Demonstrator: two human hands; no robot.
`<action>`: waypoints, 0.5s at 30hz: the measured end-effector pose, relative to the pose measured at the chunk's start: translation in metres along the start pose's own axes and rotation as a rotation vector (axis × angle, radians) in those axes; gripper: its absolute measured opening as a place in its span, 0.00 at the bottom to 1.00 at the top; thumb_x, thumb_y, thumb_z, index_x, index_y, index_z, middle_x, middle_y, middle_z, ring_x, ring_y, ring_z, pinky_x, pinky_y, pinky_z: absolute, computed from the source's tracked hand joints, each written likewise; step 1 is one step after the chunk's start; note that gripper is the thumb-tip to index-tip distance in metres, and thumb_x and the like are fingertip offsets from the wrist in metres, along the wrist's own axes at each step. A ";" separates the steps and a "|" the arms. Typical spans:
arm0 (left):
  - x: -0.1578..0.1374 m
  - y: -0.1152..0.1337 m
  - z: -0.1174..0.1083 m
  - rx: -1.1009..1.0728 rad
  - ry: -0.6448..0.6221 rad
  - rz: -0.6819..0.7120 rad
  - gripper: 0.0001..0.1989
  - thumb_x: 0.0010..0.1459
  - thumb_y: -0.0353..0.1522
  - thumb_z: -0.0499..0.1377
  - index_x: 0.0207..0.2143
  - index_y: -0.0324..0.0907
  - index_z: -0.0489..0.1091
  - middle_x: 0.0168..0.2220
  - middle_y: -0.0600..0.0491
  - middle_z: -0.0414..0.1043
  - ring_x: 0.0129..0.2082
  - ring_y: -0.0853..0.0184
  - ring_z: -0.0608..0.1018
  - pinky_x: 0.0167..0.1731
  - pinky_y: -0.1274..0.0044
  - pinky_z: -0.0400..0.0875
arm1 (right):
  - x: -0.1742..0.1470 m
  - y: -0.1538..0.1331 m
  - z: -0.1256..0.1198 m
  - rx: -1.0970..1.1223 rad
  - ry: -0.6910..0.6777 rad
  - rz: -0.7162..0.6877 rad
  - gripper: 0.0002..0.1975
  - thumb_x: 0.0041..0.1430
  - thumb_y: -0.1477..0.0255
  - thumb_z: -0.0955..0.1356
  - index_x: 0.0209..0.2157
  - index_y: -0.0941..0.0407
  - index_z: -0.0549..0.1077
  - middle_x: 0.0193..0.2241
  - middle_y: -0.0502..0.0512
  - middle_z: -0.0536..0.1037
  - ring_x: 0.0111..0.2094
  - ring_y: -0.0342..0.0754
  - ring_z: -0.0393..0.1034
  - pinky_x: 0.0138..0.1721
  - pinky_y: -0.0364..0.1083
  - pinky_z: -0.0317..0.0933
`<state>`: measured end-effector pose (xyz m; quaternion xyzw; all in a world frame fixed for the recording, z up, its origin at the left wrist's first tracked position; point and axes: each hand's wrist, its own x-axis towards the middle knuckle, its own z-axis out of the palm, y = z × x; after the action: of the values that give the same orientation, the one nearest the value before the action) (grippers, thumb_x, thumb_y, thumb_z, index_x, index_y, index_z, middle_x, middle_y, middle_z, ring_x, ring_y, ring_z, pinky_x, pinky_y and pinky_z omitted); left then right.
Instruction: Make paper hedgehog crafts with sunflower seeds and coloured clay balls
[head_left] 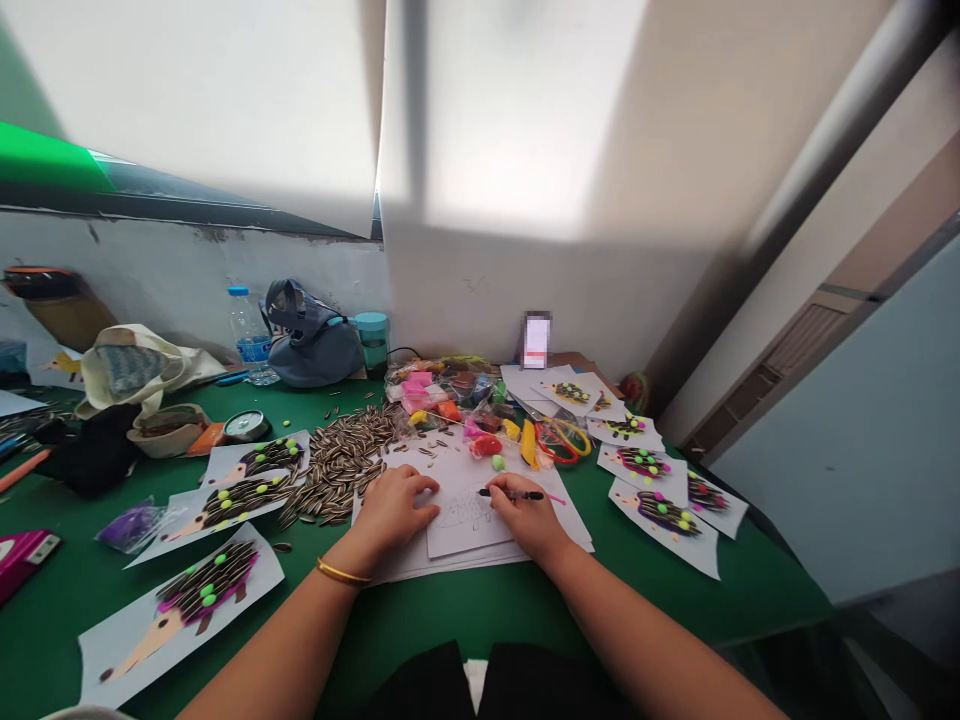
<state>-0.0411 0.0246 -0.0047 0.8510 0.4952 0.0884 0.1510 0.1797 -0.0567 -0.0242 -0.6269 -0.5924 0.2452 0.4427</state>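
Observation:
My right hand [525, 517] grips a black pen [517, 494], its tip over a white sheet of paper [469, 542]. On that sheet is a line drawing of a hedgehog-like animal [469, 508], partly hidden by my hands. Fingers apart, my left hand [397, 510] rests on the left part of the paper and holds nothing. More sheets lie underneath. A heap of striped sunflower seeds [345, 455] lies left of the paper. Beyond my right hand are a small green clay ball [498, 463] and a lump of red clay [486, 446].
Finished seed-and-clay hedgehog pictures lie left [184, 610] and right [664, 520]. Behind the paper are bagged coloured clay [420, 390], scissors [562, 440] and a propped phone [535, 342]. A water bottle [251, 340], blue bag [315, 345] and teal-lidded cup [372, 345] stand by the wall.

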 end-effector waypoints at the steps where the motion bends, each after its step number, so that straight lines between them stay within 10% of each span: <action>1: 0.000 0.000 0.000 0.000 0.000 0.000 0.17 0.51 0.41 0.61 0.45 0.53 0.76 0.47 0.51 0.72 0.50 0.57 0.71 0.49 0.69 0.61 | 0.000 0.000 0.000 -0.001 0.000 0.001 0.11 0.60 0.65 0.63 0.32 0.54 0.76 0.29 0.51 0.78 0.33 0.49 0.72 0.36 0.44 0.62; 15: 0.001 -0.004 0.002 -0.002 0.024 0.027 0.16 0.51 0.41 0.61 0.44 0.54 0.76 0.45 0.51 0.72 0.49 0.57 0.71 0.48 0.68 0.61 | 0.000 0.002 0.000 0.008 0.061 0.028 0.10 0.57 0.67 0.62 0.28 0.53 0.73 0.27 0.50 0.77 0.32 0.49 0.71 0.34 0.44 0.62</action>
<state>-0.0430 0.0264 -0.0082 0.8564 0.4851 0.1011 0.1450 0.1807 -0.0565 -0.0263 -0.6405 -0.5689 0.2344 0.4595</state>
